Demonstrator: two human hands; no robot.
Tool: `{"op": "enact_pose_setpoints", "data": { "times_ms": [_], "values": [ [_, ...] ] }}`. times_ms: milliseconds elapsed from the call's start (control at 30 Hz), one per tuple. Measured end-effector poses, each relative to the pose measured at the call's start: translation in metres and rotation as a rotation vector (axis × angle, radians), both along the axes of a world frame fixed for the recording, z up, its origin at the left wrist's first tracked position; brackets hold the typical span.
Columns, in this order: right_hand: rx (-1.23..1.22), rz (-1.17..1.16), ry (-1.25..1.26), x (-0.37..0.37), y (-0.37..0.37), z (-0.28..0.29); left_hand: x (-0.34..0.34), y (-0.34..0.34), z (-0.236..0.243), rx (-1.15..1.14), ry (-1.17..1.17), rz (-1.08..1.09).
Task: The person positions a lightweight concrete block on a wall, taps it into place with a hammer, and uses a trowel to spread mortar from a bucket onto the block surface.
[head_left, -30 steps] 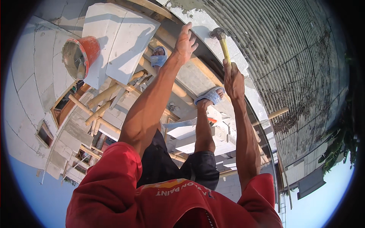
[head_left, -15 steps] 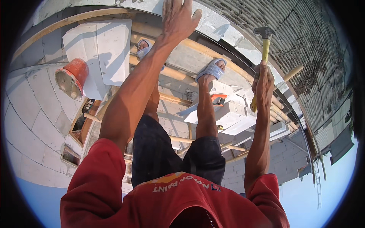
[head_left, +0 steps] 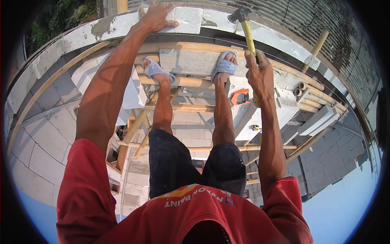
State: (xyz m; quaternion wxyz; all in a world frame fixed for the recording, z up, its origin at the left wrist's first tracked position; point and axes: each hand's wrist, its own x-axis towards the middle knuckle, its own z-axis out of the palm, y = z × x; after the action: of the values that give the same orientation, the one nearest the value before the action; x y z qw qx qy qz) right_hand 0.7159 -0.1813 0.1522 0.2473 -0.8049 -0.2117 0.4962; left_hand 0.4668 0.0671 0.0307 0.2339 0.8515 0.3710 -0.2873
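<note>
My left hand [head_left: 156,18] lies with its fingers spread on a white lightweight block [head_left: 187,20], which is set on top of the wall at the far side. In my right hand [head_left: 260,75] is a hammer, gripped around its yellow handle [head_left: 248,37]. The dark hammer head [head_left: 239,15] points away from me, in front of the wall's top course and to the right of the block. A gap separates the head from the block in this view. Patches of grey mortar [head_left: 102,27] show on the wall left of my left hand.
My feet, in blue slippers [head_left: 224,67], stand on bamboo poles [head_left: 191,82] beside a grey plank [head_left: 187,61]. Right of them, white blocks [head_left: 252,122] carry an orange saw handle [head_left: 240,97] and a tape measure [head_left: 255,127]. Corrugated roofing [head_left: 292,24] lies beyond the wall.
The view has shifted, showing more of the wall top at the left. My left hand now rests on the block. The hammer has swung leftward, its head now nearer the block.
</note>
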Motion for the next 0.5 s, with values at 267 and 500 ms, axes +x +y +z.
{"op": "enact_pose_setpoints", "data": {
  "times_ms": [267,500],
  "values": [
    [0.012,0.151,-0.216,0.050,0.024,-0.008,0.022,-0.016,0.005,-0.136,0.068,0.205],
    [-0.027,0.322,-0.215,0.058,0.075,-0.022,0.010,-0.005,0.011,-0.131,0.079,0.255]
  ]
}}
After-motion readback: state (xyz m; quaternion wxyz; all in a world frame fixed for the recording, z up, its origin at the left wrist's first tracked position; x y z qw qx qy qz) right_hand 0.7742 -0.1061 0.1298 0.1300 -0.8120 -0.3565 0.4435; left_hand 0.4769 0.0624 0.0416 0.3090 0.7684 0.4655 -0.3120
